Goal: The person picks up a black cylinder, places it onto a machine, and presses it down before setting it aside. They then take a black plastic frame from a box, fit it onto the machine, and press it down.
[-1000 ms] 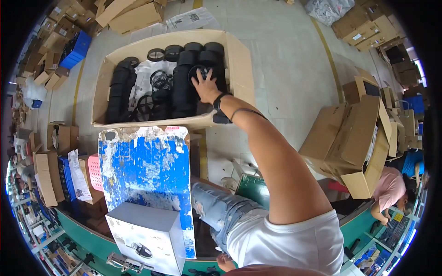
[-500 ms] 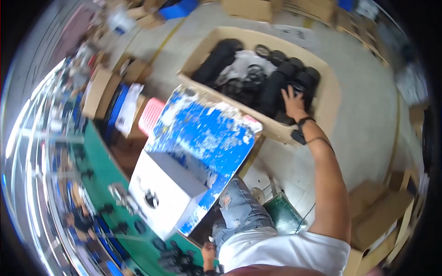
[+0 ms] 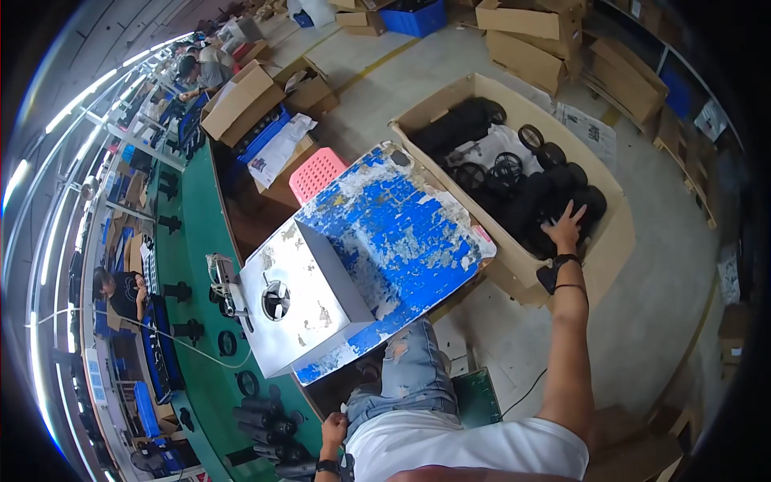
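My right hand (image 3: 566, 230) reaches into a large cardboard box (image 3: 608, 247) at the right. Its fingers are spread over stacked black round parts (image 3: 542, 197), touching or just above them; the fingertips partly blend into the dark stack. Loose black rings (image 3: 507, 167) lie in the middle of the box beside crumpled white wrapping (image 3: 483, 150). Low in the picture, next to my thigh, my left hand (image 3: 332, 430) is closed. A tiny white thing (image 3: 344, 408) shows at its fingertips, too small to name.
Before me stands a worn blue board (image 3: 418, 233) bearing a grey metal box with a round opening (image 3: 301, 293). A green workbench (image 3: 197, 241) with black parts runs along the left. Behind the board is a pink stool (image 3: 319, 173). Two people work farther off at the left.
The view has swung, so the large box and board sit lower and farther right. My right hand stays over the black parts, its fingers now more widely spread. My left hand remains low.
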`<state>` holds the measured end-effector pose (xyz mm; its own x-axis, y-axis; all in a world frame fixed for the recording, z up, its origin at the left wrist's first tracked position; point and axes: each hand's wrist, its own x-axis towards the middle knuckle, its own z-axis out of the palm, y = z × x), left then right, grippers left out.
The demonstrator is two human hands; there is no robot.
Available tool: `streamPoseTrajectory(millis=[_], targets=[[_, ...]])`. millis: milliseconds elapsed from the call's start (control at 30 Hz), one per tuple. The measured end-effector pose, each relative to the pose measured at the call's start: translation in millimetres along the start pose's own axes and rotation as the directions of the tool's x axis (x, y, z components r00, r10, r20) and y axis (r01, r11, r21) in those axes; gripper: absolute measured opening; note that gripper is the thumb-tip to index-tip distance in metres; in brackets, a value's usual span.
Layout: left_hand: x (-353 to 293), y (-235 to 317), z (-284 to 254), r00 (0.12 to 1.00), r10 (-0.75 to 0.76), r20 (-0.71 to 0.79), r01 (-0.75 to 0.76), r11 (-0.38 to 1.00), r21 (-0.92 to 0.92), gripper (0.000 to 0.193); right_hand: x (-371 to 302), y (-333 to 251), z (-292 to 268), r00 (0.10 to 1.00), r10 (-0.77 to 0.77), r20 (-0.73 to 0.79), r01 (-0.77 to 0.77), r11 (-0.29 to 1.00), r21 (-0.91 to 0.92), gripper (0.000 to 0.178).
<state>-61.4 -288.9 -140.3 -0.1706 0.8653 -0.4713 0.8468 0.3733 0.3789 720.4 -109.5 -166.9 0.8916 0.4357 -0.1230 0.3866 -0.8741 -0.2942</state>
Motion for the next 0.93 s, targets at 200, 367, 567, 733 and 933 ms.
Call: streamPoseTrajectory(millis=[200,367,567,733,933], targets=[[4,1,4,1.0,-0.006,-0.001,0.006,1.0,-0.008,0.024,1,2,19,0.959,-0.111,0.262,0.209,0.898,-0.386,0.113],[4,-2,4,0.999,-0.035,-0.008,0.035,0.999,0.024,0.027,-8,-10,9,0.98,-0.153,0.127,0.173,0.971,-0.167,0.079],[3,-4,11,0.998,-0.066,-0.004,0.066,0.998,-0.007,0.026,-13,-12,3,0.987,-0.069,0.145,0.07,0.998,0.0,0.083],[2,1,12,0.997,-0.076,-0.021,0.075,0.997,-0.03,0.026,-7,-3,2,0.969,-0.093,0.23,0.07,0.992,0.103,0.104],[12,-5,26,0.995,-0.103,-0.009,0.102,0.993,-0.051,0.029,-8,0,-1,0.976,-0.139,0.17,0.137,0.99,0.021,0.102]])
